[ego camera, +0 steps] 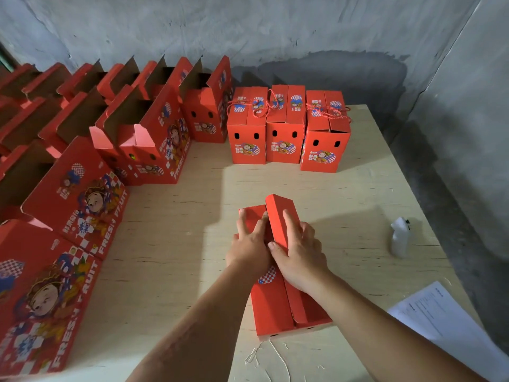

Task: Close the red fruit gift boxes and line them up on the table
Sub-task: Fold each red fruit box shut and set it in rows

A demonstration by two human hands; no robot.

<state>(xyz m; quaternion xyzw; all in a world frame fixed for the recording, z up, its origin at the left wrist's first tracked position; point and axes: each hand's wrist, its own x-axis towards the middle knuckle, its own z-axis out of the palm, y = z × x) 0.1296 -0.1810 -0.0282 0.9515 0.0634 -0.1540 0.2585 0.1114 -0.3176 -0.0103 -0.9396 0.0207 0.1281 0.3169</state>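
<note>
A red fruit gift box lies on the pale wooden tabletop, plain red on its upper face save for a blue-and-white chequered patch beside the wrists. Its two top flaps are not flat: the right flap stands raised, and the right hand grips it, thumb on the inner edge and fingers over the outer face. The left hand presses the lower left flap with straight, spread fingers. Beyond this box, well apart, three closed boxes stand in a row with red cord handles. To its left, many open boxes crowd together, printed "FRESH FRUIT" beneath a cartoon figure. To its right lie a white bottle and a printed sheet near the tabletop's right edge. Bare wood surrounds the box on all sides.
</note>
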